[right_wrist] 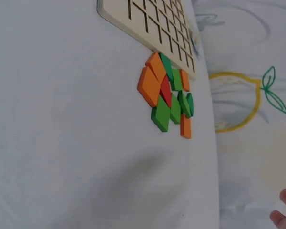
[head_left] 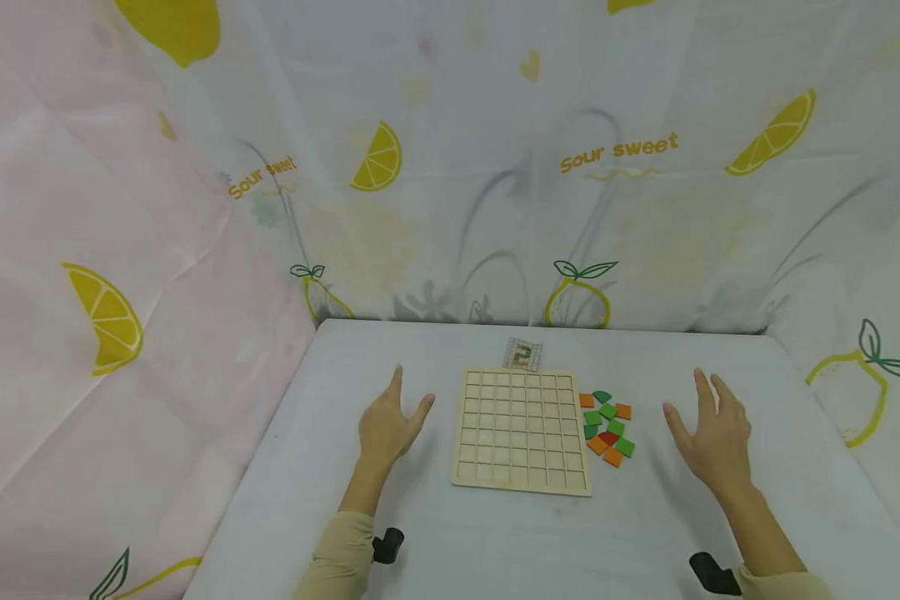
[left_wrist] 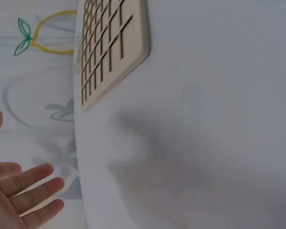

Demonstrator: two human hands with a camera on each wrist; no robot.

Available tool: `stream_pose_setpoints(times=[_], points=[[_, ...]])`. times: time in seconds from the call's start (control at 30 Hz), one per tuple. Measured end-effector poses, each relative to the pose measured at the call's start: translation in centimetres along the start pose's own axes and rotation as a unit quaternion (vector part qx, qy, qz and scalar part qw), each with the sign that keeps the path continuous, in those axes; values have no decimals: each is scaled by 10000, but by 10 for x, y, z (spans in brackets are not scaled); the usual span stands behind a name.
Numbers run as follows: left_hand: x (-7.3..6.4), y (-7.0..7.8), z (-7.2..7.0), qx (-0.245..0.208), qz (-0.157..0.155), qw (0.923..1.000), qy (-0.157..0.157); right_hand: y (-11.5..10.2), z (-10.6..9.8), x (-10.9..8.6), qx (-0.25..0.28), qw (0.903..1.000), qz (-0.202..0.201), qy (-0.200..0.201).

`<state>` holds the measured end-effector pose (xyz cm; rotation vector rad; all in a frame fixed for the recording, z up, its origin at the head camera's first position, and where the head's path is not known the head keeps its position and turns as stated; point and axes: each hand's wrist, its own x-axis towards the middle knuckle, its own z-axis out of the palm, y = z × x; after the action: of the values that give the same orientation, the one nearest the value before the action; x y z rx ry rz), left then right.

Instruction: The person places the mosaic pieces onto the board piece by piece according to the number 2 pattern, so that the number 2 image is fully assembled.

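A square wooden board [head_left: 521, 432] with a grid of shallow cells lies in the middle of the white table. Beside its right edge, several flat tiles in orange, green and red form a loose cluster; one is an orange tile [head_left: 613, 457], another a red tile [head_left: 608, 437]. To the left of the board my left hand [head_left: 386, 425] hovers with fingers extended and nothing in it. My right hand [head_left: 716, 437] is held over the table right of the tiles, fingers spread and holding nothing. Both hands are apart from the board and the tiles.
Behind the board's far edge lies a small card [head_left: 522, 354] with a coloured grid pattern. A white cloth covers the table [head_left: 510, 542]. Lemon-printed curtains [head_left: 457, 233] hang at the back and the sides.
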<state>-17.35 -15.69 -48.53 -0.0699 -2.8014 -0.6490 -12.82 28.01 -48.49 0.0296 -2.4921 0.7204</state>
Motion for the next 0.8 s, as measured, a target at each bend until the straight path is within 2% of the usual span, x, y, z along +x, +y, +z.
stream_pose_setpoints(times=[0.17,0.27,0.37,0.5,0.6,0.8], points=[[-25,2,34,-864,425,9953,-67,3,22,-6,246,9996,-5,-134],[-37,1,55,-1156,699,9907,-135,7,36,-9,379,9991,-17,-173],[-46,1,70,-1408,769,9865,-321,9,50,-11,611,9979,16,-226],[-53,2,79,-1565,676,9835,-603,9,63,-13,885,9951,235,-365],[-57,1,83,-1486,691,9839,-715,9,71,-15,952,9934,434,-463],[-63,0,90,-1310,694,9858,-790,8,84,-16,826,9948,350,-473]])
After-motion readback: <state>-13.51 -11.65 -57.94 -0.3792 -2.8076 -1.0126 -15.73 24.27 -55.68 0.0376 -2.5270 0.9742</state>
